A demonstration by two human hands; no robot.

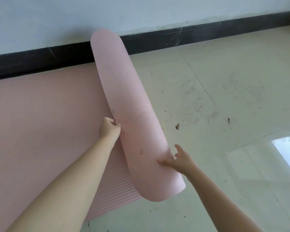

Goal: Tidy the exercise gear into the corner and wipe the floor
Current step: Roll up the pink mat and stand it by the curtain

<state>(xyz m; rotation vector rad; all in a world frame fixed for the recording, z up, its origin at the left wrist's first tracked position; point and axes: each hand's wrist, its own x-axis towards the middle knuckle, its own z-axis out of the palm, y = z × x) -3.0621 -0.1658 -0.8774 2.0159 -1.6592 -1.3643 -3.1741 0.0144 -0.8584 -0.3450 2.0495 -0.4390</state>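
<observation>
I'm mid-roll on the pink mat (127, 101), left hand (109, 127) pinching its curl, right hand (177, 159) gripping the end; next, an even push leftward.

Mat (40, 124) is pink w/ thin lines across the flat part. Rolled part (129, 104) is plain pink, smooth, w/ a few dark spots. Floor (224, 97) is pale cream tiles w/ dark bits of dirt. Wall (57, 17) is light grey-white. Strip (40, 62) along wall bottom is black.
</observation>
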